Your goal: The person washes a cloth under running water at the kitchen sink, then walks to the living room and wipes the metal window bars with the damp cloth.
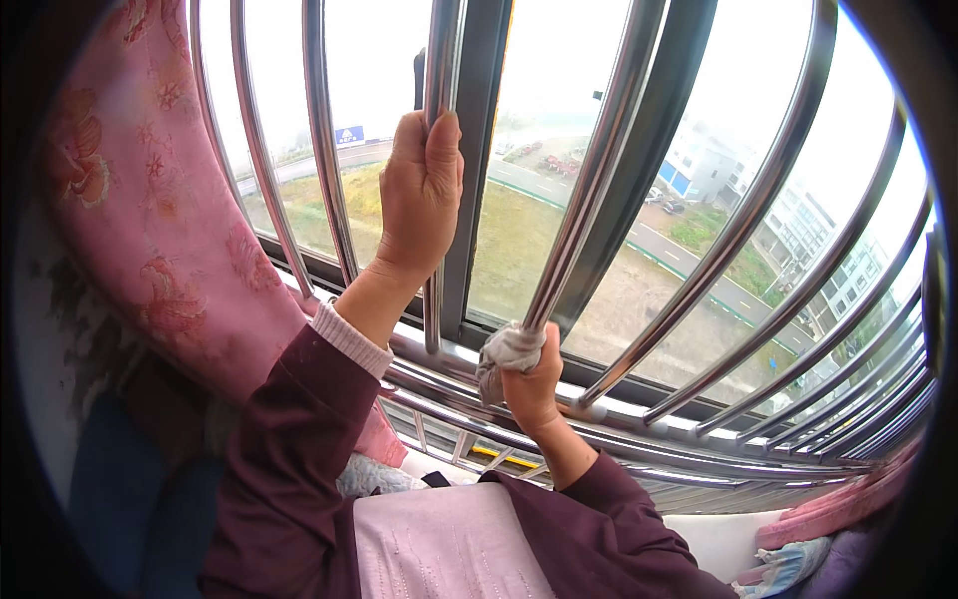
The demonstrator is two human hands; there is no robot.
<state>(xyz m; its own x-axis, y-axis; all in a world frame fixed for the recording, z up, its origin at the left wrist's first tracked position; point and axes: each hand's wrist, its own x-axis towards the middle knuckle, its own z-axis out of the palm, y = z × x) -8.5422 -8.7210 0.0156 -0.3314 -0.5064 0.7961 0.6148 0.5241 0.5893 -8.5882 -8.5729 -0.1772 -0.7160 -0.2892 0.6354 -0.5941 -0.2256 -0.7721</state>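
Note:
My left hand (424,183) grips an upright stainless steel bar (443,52) of the window guard, with the fingers wrapped round it. Lower and to the right, my right hand (535,382) holds a greyish cloth (511,352) around the foot of another steel bar (580,202). The cloth is bunched against the metal just above the bottom rail (449,358). Behind the bars stand the dark window frame (479,165) and its glass panes. Part of the cloth is hidden by my right hand.
A pink floral curtain (172,217) hangs at the left. More steel bars (718,292) run off to the right, above horizontal rails (673,457). Pink fabric (831,509) and a light blue lacy cloth (786,565) lie at the lower right. Outside are a road and buildings far below.

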